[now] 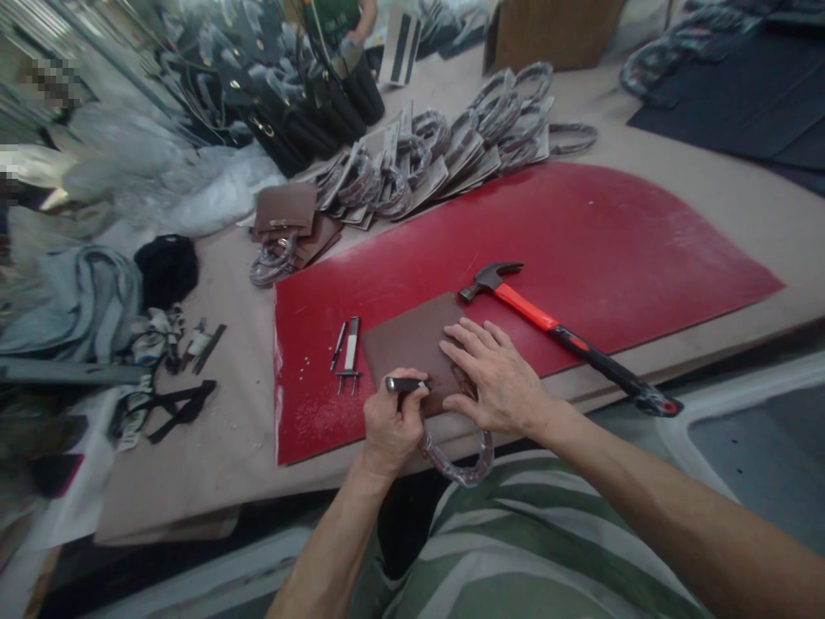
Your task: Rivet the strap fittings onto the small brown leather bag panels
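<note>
A brown leather bag piece (412, 344) lies on a red mat (580, 249) near the table's front edge. My right hand (496, 374) lies flat on it, fingers spread. My left hand (390, 425) is closed round a small dark metal tool (403, 384) whose tip rests at the piece's near edge. A plastic-wrapped handle loop (461, 464) hangs from the piece over the table edge. A claw hammer with a red and black handle (554, 327) lies just right of my right hand.
Two small metal punches (348, 348) and tiny rivets (304, 368) lie on the mat to the left. Wrapped handles and cards (451, 146) are heaped behind, brown bags (287, 223) at the left, cloth and straps (161, 344) further left. Another person stands at the far end.
</note>
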`<state>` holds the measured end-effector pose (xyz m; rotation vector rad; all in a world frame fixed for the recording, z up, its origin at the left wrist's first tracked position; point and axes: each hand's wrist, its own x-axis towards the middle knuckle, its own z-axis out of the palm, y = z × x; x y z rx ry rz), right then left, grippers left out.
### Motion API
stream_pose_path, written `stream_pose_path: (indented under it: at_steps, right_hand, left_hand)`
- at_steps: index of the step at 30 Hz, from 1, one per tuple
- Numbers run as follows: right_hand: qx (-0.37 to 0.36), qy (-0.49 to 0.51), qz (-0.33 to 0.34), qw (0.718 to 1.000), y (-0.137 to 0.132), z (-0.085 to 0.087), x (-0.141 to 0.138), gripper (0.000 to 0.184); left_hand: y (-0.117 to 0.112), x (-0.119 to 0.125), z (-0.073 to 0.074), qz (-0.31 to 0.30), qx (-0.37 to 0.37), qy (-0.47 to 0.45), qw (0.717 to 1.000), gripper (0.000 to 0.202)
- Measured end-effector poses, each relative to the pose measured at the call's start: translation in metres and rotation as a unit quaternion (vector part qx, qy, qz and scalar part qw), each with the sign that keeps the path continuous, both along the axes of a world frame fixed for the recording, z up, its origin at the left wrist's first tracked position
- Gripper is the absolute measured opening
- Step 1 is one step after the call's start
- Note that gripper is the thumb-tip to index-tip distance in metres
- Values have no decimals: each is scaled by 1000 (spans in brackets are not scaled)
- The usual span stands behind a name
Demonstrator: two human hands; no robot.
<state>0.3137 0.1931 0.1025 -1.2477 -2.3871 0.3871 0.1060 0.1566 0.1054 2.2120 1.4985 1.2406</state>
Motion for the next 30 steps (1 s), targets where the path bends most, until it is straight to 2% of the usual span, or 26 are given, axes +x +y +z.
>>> stream_pose_path:
  at_steps: [4, 6, 7, 9, 11, 13, 14, 15, 17, 19, 21, 22, 24, 25, 26, 28, 30]
  right_hand:
    - [-14, 59, 21, 998, 5, 1, 8, 70]
    - [7, 100, -5, 995, 9, 6, 20, 60]
    - [26, 102, -39, 994, 11, 11, 29, 54]
    - [59, 44, -123, 990, 14, 21, 47, 49]
    - [44, -73, -181, 980, 16, 30, 66, 46]
    - [-5, -164, -202, 966, 18, 35, 80, 34]
    - [-32, -177, -204, 962, 20, 37, 84, 26]
    - [-67, -163, -207, 962, 21, 38, 88, 17]
    - [-193, -44, -223, 955, 25, 41, 90, 6]
    - [-346, 97, -222, 907, 27, 47, 88, 11]
    - [-451, 190, -209, 847, 25, 55, 82, 14]
    - [-480, 219, -206, 824, 23, 60, 79, 15]
    - [-490, 259, -213, 804, 16, 74, 71, 21]
    - [-471, 271, -214, 812, 11, 82, 66, 25]
    - [-429, 272, -209, 836, 5, 92, 62, 31]
    - [-284, 234, -175, 913, -6, 111, 54, 39]
    - [-122, 173, -126, 969, -15, 127, 49, 39]
  left_hand:
    - [1, 2, 2, -21, 1, -2, 1000, 9]
    - [2, 2, 1, -25, -11, -12, 1000, 10]
    - [2, 3, 1, -25, -16, -17, 999, 10]
    - [2, 3, 0, -25, -20, -26, 999, 10]
    - [2, 4, -1, -28, -26, -35, 999, 10]
    - [3, 4, -3, -30, -36, -39, 998, 10]
    - [4, 4, -4, -31, -40, -40, 998, 9]
    - [4, 4, -5, -31, -43, -42, 998, 10]
    - [5, 4, -6, -33, -43, -50, 997, 9]
    - [5, 5, -7, -39, -42, -60, 997, 9]
    - [5, 6, -6, -42, -42, -64, 996, 9]
    - [5, 6, -6, -42, -41, -63, 996, 9]
    - [5, 7, -5, -38, -35, -63, 997, 11]
    - [5, 7, -5, -36, -32, -62, 997, 11]
    - [5, 8, -4, -35, -31, -61, 997, 11]
    - [5, 8, -5, -36, -28, -61, 997, 11]
    - [5, 8, -6, -38, -27, -63, 997, 11]
